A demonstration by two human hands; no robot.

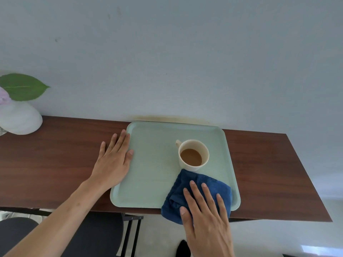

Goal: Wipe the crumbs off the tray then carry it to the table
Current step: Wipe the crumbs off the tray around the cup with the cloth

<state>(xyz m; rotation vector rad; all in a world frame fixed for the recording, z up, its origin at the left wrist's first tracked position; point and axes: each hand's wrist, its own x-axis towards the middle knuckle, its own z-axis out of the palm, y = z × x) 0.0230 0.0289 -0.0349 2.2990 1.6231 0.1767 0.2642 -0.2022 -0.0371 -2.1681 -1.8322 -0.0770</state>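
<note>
1. Head view, looking down: pale wall (185, 52) filling the upper half, with a faint yellowish stain just above the tray's far edge.
2. Dark wooden shelf (55, 160) set against the wall, running from the left edge to a corner at right.
3. Pale green tray (154, 173) with rounded corners, flat on the shelf, far edge against the wall, near edge close to the shelf's front edge. Crumbs too small to make out on its surface.
4. Left hand (113, 160) open and flat, palm down on the shelf beside the tray's left rim, thumb tip over the rim; nothing grasped.
5. Right hand (206, 216) open, fingers spread, pressing flat on the cloth; not clenched around it.
6. Blue cloth (185, 184), bunched, lying on the tray's near right corner and hanging past the near rim and over the shelf edge.
7. White rounded vase (18, 117) at far left on the shelf, with a green leaf (22, 87) above it and a pale pink flower (3, 96) at the frame edge.
8. Cream cup (193, 154) upright on the tray, right of centre, handle pointing to the far left, partly filled with a light brown drink; base touching the cloth's far edge.
9. Black metal frame (130, 236) visible below the shelf's front edge.
</note>
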